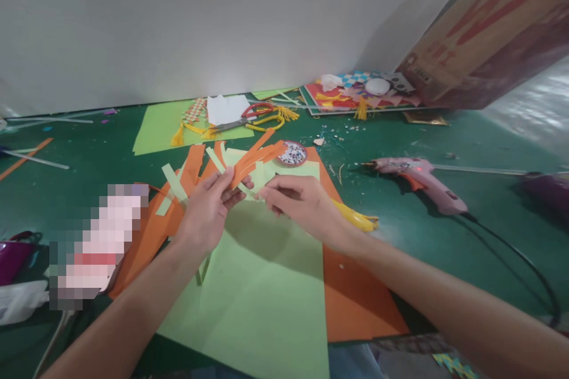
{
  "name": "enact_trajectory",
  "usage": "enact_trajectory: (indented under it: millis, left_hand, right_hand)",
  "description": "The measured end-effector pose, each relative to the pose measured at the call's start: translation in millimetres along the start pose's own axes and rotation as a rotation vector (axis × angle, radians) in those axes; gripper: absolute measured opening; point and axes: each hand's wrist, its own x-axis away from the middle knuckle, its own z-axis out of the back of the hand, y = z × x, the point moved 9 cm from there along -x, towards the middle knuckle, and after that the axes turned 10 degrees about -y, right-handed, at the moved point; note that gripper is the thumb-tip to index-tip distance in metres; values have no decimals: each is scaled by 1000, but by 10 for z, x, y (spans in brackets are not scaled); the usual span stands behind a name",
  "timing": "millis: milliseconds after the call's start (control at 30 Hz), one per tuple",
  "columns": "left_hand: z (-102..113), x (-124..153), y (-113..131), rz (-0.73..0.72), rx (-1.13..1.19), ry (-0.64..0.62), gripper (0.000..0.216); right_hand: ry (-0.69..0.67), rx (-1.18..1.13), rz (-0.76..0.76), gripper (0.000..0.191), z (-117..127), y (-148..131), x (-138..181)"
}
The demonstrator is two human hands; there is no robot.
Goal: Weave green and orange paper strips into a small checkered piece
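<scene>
Between thumb and fingers, my left hand (207,207) grips a small bunch of orange paper strips (255,161) with light green strips among them. My right hand (300,198) is closed in a pinch just to the right, at the end of a light green paper strip (246,191) coming out of the bunch. Both hands are above a light green paper sheet (271,290), which overlaps an orange paper sheet (360,302). Loose green and orange strips lie beside my left wrist. Behind the bunch is a round dish of small beads (293,154).
A pink glue gun (422,180) with its cord lies at right. Scissors (262,118) with red and yellow handles rest at the back. A yellow object (355,216) is behind my right wrist. A pixelated device (100,243) lies left; a paper bag (484,41) stands back right.
</scene>
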Motion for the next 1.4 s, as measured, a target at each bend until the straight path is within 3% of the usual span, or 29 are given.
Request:
enact_trajectory:
  millis: [400,867,1400]
  left_hand:
    - [40,12,27,-38,-11,56,17]
    - [-15,52,127,-129,-196,16,19]
    - [29,50,141,-145,-112,80,20]
  right_hand:
    - [37,-411,-68,29,-1,164,-25]
    - [46,-441,-94,29,19,183,-35]
    - [12,-575,-157,28,-34,247,-35]
